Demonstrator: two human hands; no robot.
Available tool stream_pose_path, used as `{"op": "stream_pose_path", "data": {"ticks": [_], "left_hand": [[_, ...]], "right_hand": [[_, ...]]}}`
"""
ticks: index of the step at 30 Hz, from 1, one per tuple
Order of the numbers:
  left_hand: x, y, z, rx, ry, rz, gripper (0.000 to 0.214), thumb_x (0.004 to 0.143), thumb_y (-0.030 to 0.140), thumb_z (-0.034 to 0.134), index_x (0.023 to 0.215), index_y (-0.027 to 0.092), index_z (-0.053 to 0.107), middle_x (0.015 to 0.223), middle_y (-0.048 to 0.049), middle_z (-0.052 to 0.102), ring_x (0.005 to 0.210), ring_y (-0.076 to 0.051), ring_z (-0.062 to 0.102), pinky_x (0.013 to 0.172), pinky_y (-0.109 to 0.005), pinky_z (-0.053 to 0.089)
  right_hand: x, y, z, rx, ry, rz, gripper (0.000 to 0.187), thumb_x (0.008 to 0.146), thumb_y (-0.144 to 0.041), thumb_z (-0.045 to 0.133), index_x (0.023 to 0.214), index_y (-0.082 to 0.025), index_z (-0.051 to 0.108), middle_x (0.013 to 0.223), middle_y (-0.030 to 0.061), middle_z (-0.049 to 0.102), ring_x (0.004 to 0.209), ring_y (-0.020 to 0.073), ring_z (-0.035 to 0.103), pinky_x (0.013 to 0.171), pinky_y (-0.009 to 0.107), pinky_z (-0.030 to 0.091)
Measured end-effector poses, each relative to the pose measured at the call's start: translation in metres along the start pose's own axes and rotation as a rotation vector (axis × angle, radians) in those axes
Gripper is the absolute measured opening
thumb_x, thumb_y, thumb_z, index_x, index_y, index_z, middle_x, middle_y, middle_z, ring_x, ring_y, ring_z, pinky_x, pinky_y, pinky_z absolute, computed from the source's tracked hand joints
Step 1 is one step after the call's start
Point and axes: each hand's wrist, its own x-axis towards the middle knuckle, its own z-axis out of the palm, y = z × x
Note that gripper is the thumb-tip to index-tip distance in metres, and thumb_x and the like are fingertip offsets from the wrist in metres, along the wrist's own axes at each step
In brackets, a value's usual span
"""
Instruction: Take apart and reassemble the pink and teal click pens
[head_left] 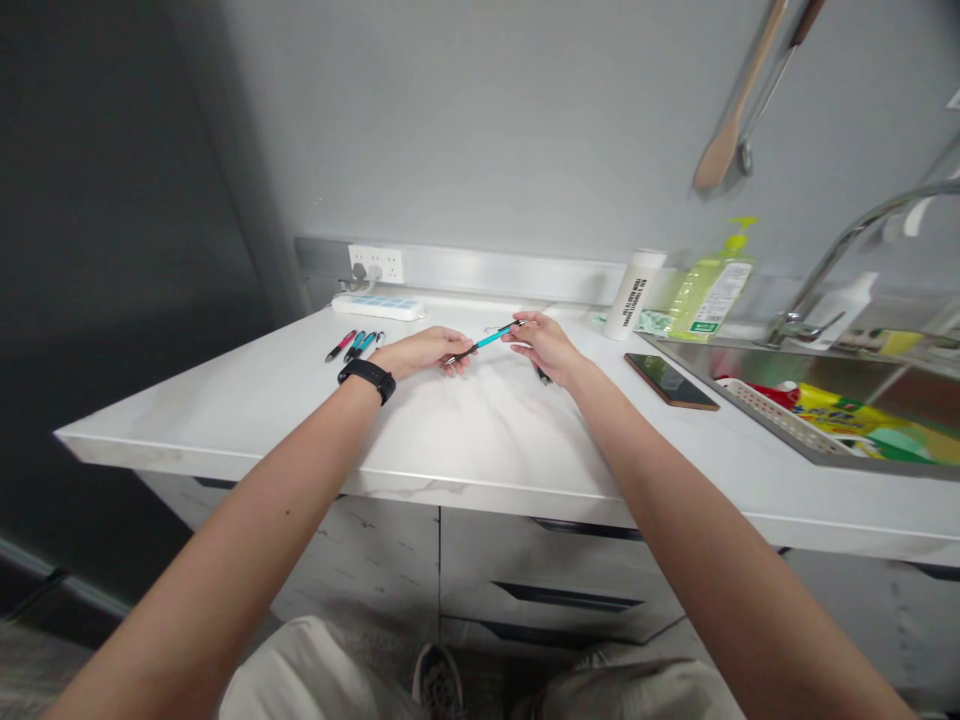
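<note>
A turquoise and black pen (493,338) is held between my two hands, slanting up to the right above the countertop. My left hand (435,350), with a black watch on its wrist, is closed on the pen's dark lower end. The fingers of my right hand (544,343) pinch its upper end. Below my right hand a small dark object (543,376) shows, partly hidden by the hand; it may be another pen. Left of my left hand lie several pens, among them a red one (341,346) and a blue one (364,345).
A white power strip (379,307) lies at the back by a wall socket (376,264). To the right are a white bottle (634,295), a green pump bottle (710,295) and a phone (671,381). Beyond them is a sink (795,440) with a tap (847,240). Utensils hang above.
</note>
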Motion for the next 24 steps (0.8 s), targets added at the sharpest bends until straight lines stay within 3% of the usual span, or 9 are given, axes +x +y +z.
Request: {"op": "stream_pose_path", "data": {"ticks": [5, 10, 16, 24], "left_hand": [[0.001, 0.001, 0.001, 0.027, 0.041, -0.031, 0.026, 0.073, 0.037, 0.062, 0.079, 0.012, 0.064, 0.065, -0.0053, 0.062, 0.056, -0.012, 0.054, 0.056, -0.027, 0.041], [0.004, -0.004, -0.003, 0.468, 0.226, -0.030, 0.013, 0.064, 0.028, 0.061, 0.068, 0.016, 0.064, 0.063, -0.0013, 0.062, 0.059, -0.013, 0.053, 0.057, -0.024, 0.039], [0.004, -0.007, -0.005, 0.748, 0.278, -0.049, 0.012, 0.061, 0.026, 0.059, 0.068, 0.017, 0.063, 0.073, -0.0031, 0.066, 0.067, -0.016, 0.056, 0.063, -0.024, 0.039], [-0.001, -0.003, -0.001, 0.789, 0.255, -0.082, 0.014, 0.061, 0.027, 0.059, 0.071, 0.017, 0.061, 0.077, -0.0042, 0.065, 0.070, -0.017, 0.057, 0.063, -0.024, 0.040]], "right_hand": [[0.004, -0.002, -0.004, -0.026, 0.164, -0.023, 0.013, 0.076, -0.011, 0.051, 0.085, -0.021, 0.048, 0.075, -0.0037, 0.057, 0.070, 0.0083, 0.060, 0.068, 0.023, 0.048], [0.011, 0.006, -0.008, -0.182, 0.248, -0.003, 0.015, 0.073, -0.010, 0.052, 0.081, -0.021, 0.046, 0.071, -0.0027, 0.055, 0.066, 0.0106, 0.058, 0.059, 0.023, 0.048], [0.011, 0.012, -0.006, -0.370, 0.233, 0.015, 0.018, 0.071, -0.008, 0.055, 0.079, -0.021, 0.045, 0.065, -0.0030, 0.055, 0.061, 0.0116, 0.057, 0.053, 0.023, 0.046], [0.010, 0.010, -0.006, -0.426, 0.197, -0.028, 0.016, 0.074, -0.008, 0.052, 0.082, -0.021, 0.046, 0.064, -0.0037, 0.054, 0.062, 0.0112, 0.057, 0.051, 0.021, 0.046]]}}
